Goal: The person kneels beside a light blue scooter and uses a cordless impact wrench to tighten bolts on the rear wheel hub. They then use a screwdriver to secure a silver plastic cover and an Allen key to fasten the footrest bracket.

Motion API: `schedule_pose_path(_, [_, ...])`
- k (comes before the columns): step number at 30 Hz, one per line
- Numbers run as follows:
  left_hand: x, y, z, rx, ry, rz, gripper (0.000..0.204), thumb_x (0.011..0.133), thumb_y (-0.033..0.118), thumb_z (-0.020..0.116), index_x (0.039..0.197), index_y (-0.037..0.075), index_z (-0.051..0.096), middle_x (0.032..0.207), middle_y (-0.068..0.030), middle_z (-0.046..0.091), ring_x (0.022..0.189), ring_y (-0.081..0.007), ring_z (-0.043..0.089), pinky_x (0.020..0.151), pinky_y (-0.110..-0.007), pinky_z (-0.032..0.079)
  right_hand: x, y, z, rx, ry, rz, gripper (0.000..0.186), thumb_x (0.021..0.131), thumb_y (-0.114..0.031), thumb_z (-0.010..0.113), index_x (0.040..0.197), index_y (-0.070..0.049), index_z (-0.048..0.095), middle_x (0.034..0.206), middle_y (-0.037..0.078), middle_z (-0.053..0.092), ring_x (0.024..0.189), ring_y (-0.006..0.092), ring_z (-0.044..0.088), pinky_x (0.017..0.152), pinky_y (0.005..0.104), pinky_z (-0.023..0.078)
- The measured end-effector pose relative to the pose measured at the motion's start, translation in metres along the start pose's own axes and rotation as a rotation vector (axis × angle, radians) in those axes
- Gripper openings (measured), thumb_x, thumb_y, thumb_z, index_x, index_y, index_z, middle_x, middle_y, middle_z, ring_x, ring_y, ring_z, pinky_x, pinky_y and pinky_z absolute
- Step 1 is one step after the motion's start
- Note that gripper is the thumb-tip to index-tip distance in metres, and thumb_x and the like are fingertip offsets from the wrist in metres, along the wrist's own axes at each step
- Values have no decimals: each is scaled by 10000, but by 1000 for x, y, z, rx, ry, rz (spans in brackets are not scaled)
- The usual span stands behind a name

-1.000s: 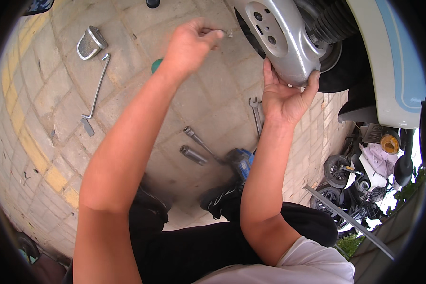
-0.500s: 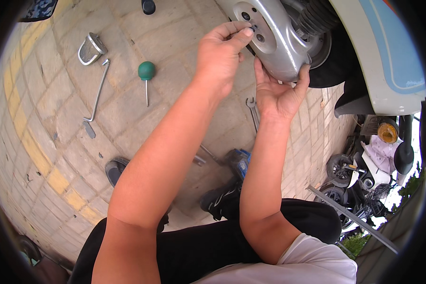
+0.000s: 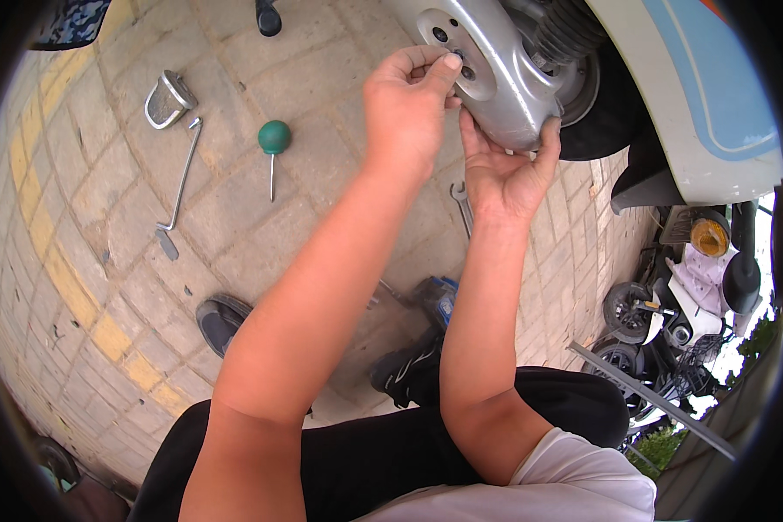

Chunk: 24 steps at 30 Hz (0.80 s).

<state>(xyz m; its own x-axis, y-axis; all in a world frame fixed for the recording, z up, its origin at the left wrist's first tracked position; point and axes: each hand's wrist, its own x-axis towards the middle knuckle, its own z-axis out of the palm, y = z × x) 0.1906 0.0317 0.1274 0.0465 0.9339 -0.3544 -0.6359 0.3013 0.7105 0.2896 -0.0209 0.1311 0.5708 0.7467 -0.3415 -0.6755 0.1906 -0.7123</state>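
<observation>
My left hand [image 3: 409, 96] is pinched at a hole in the oval plate of a silver cover [image 3: 505, 104] on a scooter's wheel; whatever tiny piece is between thumb and forefinger is mostly hidden. My right hand [image 3: 505, 170] cups the cover's lower end, thumb and fingers on either side. Beside the cover are a black ribbed boot [image 3: 565, 30] and a white and light-blue body panel [image 3: 705, 104]. On the paving lie a green ball-handled screwdriver [image 3: 274, 139], an open-end wrench [image 3: 463, 204] and a blue tool [image 3: 435, 296], partly behind my right forearm.
A bent metal bar [image 3: 183, 183] and a silver looped part [image 3: 167, 103] lie at left. My shoes [image 3: 217, 317] are below. Parked scooters [image 3: 670, 304] and a slanted metal bar [image 3: 652, 400] stand at right. Camouflage fabric [image 3: 70, 22] shows at upper left.
My left hand has moved up and right from open space onto the cover's plate, uncovering the green screwdriver. The cover and my right hand sit slightly farther left in view.
</observation>
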Motion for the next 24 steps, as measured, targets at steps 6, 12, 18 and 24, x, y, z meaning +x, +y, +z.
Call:
schedule_pose_path(6, [-5,-1,8,157,77,100,217,898,124,639,996,-69,644,754,-80,639,673,-142,596,660,-269,496,0,-1,-1,-18,-12,-14,705,830,-430,697,1348,-76,377,1321,148,416,1216,341,453,982,519,448])
schedule_pose_path(12, [-6,-4,8,338,112,207,192,875,78,626,960,-90,663,825,-147,677,684,-186,627,643,-301,509,-3,0,2,-10,15,-7,686,848,-424,676,1352,-69,374,1317,140,416,1213,338,456,988,516,445])
schedule_pose_path(18, [-4,-9,7,480,121,323,166,854,65,637,947,-67,677,862,-159,657,745,-230,635,681,-320,506,-7,-1,7,-29,9,-25,688,839,-413,688,1348,-69,377,1325,134,417,1212,342,457,1001,516,433])
schedule_pose_path(24, [-3,-7,7,684,106,545,161,863,78,673,953,-56,668,850,-106,681,720,-119,614,660,-261,499,-7,-1,7,16,46,-4,670,812,-390,727,1314,-72,419,1292,122,460,1193,320,477,993,504,442])
